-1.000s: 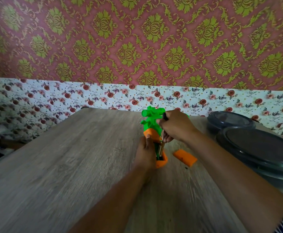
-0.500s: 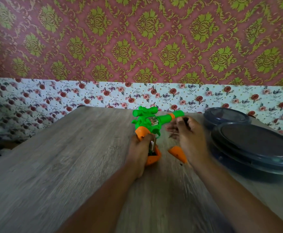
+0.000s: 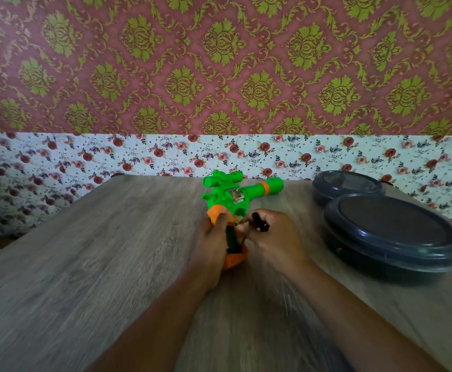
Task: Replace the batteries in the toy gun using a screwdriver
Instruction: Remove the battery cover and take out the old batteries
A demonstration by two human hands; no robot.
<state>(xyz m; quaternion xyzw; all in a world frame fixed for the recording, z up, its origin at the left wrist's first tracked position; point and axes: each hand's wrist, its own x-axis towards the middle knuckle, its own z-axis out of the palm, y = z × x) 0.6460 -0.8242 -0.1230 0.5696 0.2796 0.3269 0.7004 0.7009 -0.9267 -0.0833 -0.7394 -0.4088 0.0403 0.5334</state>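
left grip [image 3: 214,238] wraps orange plastic handle of toy gun [image 3: 230,197]; right grip [image 3: 269,237] clutches black screwdriver [image 3: 259,224]; woodgrain table [image 3: 98,264].

The right hand [image 3: 269,237] hides most of the black screwdriver [image 3: 260,222], tip included. The left hand [image 3: 214,242] covers the toy gun [image 3: 232,196] grip; its open battery slot is too dark to read.

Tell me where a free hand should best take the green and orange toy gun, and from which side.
Probably the green barrel. On the green and orange toy gun it juts out bare to the right, a round, narrow shaft that fingers can wrap. Come from the right, above the wooden table. The left hand already holds the orange grip, and the right hand, with a black tool, crowds it.
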